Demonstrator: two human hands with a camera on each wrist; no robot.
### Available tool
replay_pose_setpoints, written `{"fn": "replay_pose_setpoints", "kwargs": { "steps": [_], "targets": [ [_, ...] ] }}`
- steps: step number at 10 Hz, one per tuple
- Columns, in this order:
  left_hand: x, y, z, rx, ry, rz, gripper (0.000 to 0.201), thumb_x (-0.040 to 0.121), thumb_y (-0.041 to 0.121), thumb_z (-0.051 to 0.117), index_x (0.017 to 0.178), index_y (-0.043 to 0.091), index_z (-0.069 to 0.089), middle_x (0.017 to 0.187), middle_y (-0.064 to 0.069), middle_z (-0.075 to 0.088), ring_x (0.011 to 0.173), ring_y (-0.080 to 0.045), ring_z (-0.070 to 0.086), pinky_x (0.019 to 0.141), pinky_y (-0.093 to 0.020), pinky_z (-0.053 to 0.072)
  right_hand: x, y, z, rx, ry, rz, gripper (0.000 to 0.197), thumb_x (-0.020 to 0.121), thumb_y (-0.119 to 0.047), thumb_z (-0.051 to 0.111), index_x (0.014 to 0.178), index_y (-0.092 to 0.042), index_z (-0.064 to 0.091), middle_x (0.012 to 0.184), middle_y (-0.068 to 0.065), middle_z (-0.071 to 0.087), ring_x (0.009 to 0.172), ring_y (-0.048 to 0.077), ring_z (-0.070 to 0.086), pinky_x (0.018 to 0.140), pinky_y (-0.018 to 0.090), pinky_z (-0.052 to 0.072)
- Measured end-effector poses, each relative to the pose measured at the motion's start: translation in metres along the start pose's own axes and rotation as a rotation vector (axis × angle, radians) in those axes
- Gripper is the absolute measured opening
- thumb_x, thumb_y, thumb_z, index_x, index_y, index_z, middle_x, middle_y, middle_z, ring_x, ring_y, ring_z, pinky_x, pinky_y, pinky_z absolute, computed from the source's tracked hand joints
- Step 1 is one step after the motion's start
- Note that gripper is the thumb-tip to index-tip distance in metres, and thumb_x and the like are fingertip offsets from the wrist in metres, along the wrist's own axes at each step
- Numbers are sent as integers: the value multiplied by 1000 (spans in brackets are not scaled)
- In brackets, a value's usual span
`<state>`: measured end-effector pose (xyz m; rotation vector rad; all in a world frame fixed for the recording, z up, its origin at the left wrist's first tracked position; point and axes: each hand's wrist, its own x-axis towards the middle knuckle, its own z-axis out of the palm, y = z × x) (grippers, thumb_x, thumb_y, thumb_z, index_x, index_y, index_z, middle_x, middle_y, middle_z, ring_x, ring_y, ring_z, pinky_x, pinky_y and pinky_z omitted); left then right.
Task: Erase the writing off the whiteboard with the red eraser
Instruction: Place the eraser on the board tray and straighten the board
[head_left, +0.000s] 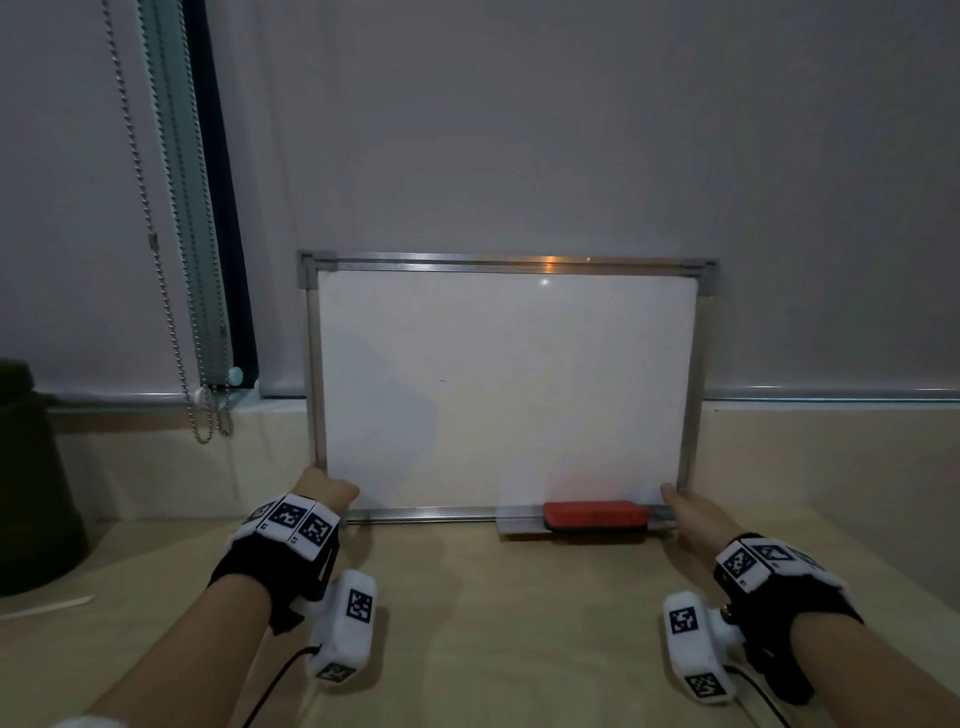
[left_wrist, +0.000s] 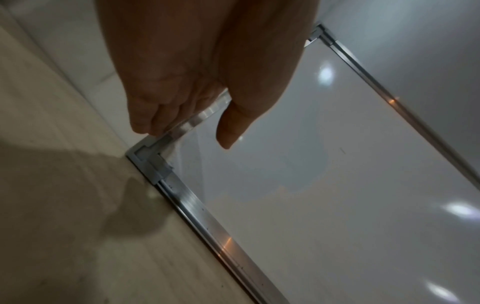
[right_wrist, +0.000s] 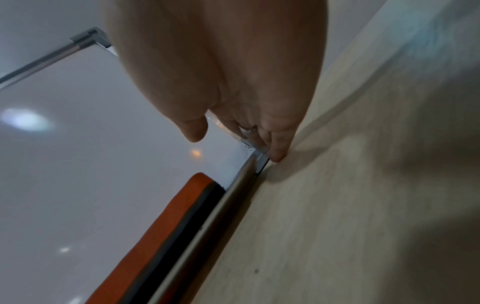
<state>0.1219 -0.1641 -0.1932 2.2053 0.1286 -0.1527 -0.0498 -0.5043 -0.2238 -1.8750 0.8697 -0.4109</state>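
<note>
A metal-framed whiteboard leans upright against the wall on a pale wooden table. Its surface looks blank apart from one tiny dark mark. The red eraser lies on the board's small tray at the lower right, untouched. My left hand grips the frame at the lower left corner, thumb on the front and fingers behind. My right hand holds the frame at the lower right corner, thumb over the board face, just right of the eraser.
The table stretches in front of the board. A dark bin-like object stands at the far left. Bead chains and a blind hang at the window, left of the board. A light strip lies on the table's left.
</note>
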Motion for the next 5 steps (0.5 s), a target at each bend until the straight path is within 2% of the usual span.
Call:
{"fn": "replay_pose_setpoints", "kwargs": {
  "steps": [1,2,3,4,5],
  "targets": [
    [-14,2,-5,13,-6,6,45,88,2,56,130,-9,46,132,-24,51,122,-36,49,94,-34,39,-6,0,-2,-38,-14,3,52,97,-34,33,134,2,36,139,23,38,125,35,38,106,40,29],
    [-19,1,-7,41,0,18,45,88,3,55,131,-9,45,135,-25,49,124,-36,48,99,-34,37,-9,1,-3,-43,-10,2,52,98,-34,32,136,1,35,142,21,35,128,34,36,107,38,27],
    [-29,4,-10,53,5,38,42,89,2,52,128,-13,45,134,-26,50,122,-36,49,96,-35,39,-20,-7,-7,19,-12,10,50,98,-30,32,132,6,37,139,24,37,124,38,37,105,45,30],
    [-40,6,-14,50,-1,57,37,91,3,50,123,-16,44,119,-26,54,105,-36,53,78,-32,38,-30,-9,-13,82,-19,23,49,99,-30,31,133,4,36,141,20,35,124,37,36,103,44,32],
    [-54,17,-23,23,67,68,34,93,3,47,121,-15,40,133,-28,44,105,-37,52,82,-33,42,-45,-18,-16,178,-19,39,52,97,-36,34,139,-6,32,144,12,32,126,34,34,98,42,34]
  ]
}}
